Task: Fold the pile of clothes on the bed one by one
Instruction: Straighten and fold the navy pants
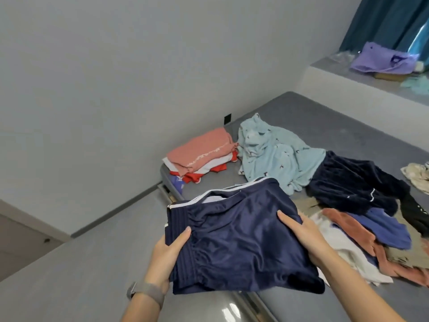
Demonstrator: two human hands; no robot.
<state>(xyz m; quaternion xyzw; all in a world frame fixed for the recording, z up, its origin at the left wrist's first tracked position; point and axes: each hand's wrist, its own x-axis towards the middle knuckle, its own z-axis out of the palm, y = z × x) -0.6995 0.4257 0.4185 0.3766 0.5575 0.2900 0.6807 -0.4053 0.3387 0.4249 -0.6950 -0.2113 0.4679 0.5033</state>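
Head view: both hands, left hand [166,253] and right hand [303,238], hold folded navy shorts [234,240], fingers clamped on its edges; unfolded pile [362,231] right, folded stack [202,154] far on the bed [348,126].

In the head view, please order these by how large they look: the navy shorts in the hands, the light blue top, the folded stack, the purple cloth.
1. Navy shorts, largest, though nearest the camera.
2. Light blue top.
3. Folded stack.
4. Purple cloth, farthest away, so unsure.
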